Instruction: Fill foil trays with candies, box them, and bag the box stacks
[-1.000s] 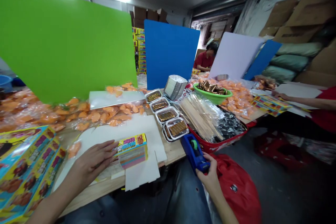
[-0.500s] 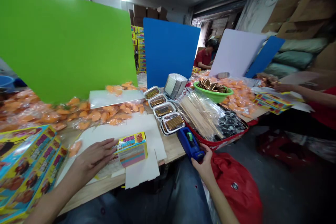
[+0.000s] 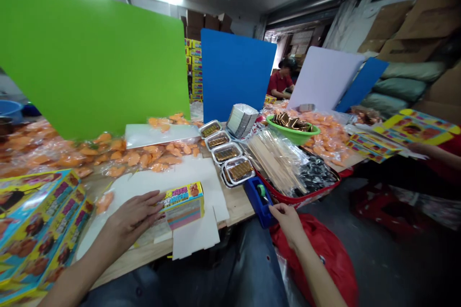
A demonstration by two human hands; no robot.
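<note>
— Up came the tape dispenser [image 3: 260, 196] onto the desk [image 3: 237, 207] edge; right hand [image 3: 288, 223] touches its near end, grip I cannot tell.
— Left hand [image 3: 131, 218] open, fingertips [image 3: 158, 197] against the box [image 3: 183, 204].

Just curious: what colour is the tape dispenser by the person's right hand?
The tape dispenser is blue, clearest in the head view.

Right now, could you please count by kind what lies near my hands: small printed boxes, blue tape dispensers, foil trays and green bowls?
Small printed box: 1
Blue tape dispenser: 1
Foil trays: 4
Green bowl: 1
Total: 7
</note>
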